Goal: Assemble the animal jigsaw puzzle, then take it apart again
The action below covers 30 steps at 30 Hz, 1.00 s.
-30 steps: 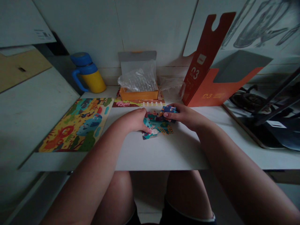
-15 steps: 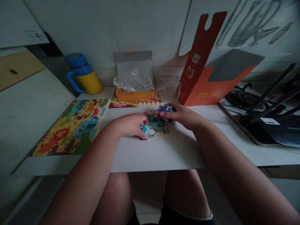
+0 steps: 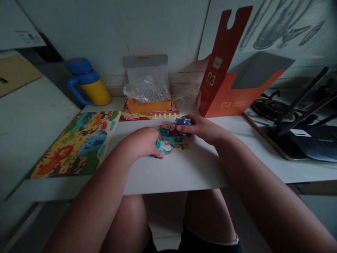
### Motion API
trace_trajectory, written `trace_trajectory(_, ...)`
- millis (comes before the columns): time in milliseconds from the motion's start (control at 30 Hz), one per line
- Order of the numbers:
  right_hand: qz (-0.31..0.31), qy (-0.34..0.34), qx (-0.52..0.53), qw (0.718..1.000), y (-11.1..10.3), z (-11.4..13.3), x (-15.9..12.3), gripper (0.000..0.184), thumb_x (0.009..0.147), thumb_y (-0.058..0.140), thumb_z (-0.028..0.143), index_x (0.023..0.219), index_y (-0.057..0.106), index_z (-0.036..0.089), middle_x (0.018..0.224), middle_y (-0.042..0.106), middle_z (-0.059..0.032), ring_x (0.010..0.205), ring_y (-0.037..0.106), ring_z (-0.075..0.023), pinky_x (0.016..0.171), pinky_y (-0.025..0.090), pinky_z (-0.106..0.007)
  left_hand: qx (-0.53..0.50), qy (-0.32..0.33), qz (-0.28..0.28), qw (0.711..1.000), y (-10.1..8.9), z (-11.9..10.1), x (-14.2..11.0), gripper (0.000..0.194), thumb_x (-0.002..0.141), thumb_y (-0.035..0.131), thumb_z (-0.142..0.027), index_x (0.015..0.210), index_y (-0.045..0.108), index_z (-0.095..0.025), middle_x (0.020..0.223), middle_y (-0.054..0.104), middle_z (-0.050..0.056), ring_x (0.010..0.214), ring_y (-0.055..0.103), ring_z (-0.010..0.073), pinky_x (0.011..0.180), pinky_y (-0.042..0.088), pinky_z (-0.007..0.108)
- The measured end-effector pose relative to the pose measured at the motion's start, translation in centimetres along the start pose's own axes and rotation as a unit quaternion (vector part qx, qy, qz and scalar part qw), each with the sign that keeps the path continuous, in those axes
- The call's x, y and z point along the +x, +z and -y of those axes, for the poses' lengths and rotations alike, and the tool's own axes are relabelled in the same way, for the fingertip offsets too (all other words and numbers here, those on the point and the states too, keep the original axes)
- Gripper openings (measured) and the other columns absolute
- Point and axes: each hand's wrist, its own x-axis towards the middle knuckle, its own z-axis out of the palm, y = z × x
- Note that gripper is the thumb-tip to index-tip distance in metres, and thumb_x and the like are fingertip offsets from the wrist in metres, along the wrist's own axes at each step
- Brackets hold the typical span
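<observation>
A teal jigsaw piece with a pale figure sits at the near left of a small joined section of puzzle on the white tabletop. My left hand curves around the piece's left side, thumb at its near edge and fingers at the far edge; the palm hides part of it. Just to the right, my right hand grips a small stack of dark blue puzzle pieces between thumb and fingers, above the section's far right corner.
At left lies a yellow animal picture sheet, with a blue and yellow jug behind it. An orange box holding clear plastic stands at the back. Farther right are a tall orange carton and a black router-like device.
My left fingers have drawn back slightly to the left, showing more of the teal piece. My right hand keeps its stack. The whole view has shifted a little.
</observation>
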Motion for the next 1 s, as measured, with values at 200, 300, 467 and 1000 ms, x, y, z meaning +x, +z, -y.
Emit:
trace_trajectory(200,0.005,-0.003,-0.004,1.0,0.1,0.2,-0.1,0.053,0.075,0.096,0.053,0.11,0.073,0.02,0.108,0.08,-0.0077,0.099,0.072,-0.0253,0.088,0.059,-0.036,-0.05,0.025,0.004,0.998,0.4,0.8,0.4,0.059,0.064,0.09,-0.059,0.108,0.077,-0.02,0.112,0.079,0.011,0.098,0.071,0.0313,0.077,0.048,0.034)
trace_trajectory(300,0.007,0.0,-0.004,1.0,0.1,0.3,-0.1,0.053,0.074,0.096,0.054,0.108,0.073,0.02,0.107,0.08,-0.0076,0.098,0.072,-0.0252,0.087,0.058,-0.036,-0.066,0.036,-0.002,0.997,0.4,0.9,0.4,0.057,0.065,0.09,-0.056,0.108,0.074,-0.021,0.11,0.078,0.009,0.096,0.069,0.0295,0.075,0.045,0.033)
trace_trajectory(467,0.006,0.001,-0.011,1.0,0.1,0.0,-0.1,0.057,0.074,0.096,0.055,0.112,0.072,0.02,0.111,0.08,-0.0085,0.102,0.072,-0.0266,0.089,0.058,-0.037,-0.122,0.065,-0.002,0.99,0.0,1.5,0.4,0.054,0.066,0.089,-0.049,0.108,0.071,-0.022,0.102,0.076,0.005,0.087,0.066,0.0257,0.07,0.041,0.031)
trace_trajectory(1000,0.103,-0.113,-0.131,0.98,0.2,0.1,-0.3,0.076,0.072,0.096,0.058,0.13,0.065,0.021,0.116,0.076,-0.0067,0.105,0.07,-0.0289,0.091,0.058,-0.039,-0.387,0.033,-0.185,0.903,2.3,3.0,4.3,0.026,0.093,0.066,-0.03,0.114,0.074,-0.018,0.102,0.081,0.006,0.086,0.071,0.0223,0.075,0.053,0.031)
